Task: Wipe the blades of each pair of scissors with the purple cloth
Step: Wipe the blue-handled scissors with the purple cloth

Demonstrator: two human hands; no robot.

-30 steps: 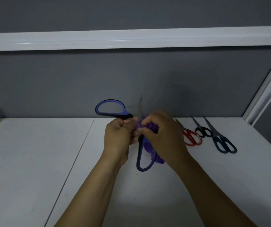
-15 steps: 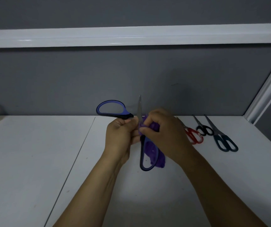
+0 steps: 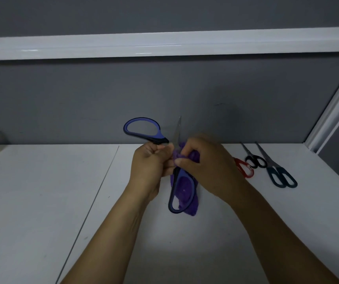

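I hold a pair of blue-handled scissors [image 3: 142,129] spread wide open above the white table. My left hand [image 3: 150,167] grips them near the pivot, with one handle loop sticking up to the left and the other [image 3: 180,193] hanging down. One steel blade [image 3: 177,133] points straight up. My right hand [image 3: 207,167] pinches the purple cloth [image 3: 187,199] around the base of that blade; the rest of the cloth hangs down behind the lower handle. The second blade is hidden by my hands.
Three more pairs lie on the table [image 3: 41,201] at the right: red-handled scissors [image 3: 245,171], partly behind my right hand, small black-handled ones [image 3: 255,160] and dark teal-handled ones [image 3: 281,177]. A grey wall with a white shelf [image 3: 164,45] stands behind.
My right hand with the cloth has slid slightly down the upright blade toward the pivot. The scissors and my left hand stay nearly where they were.
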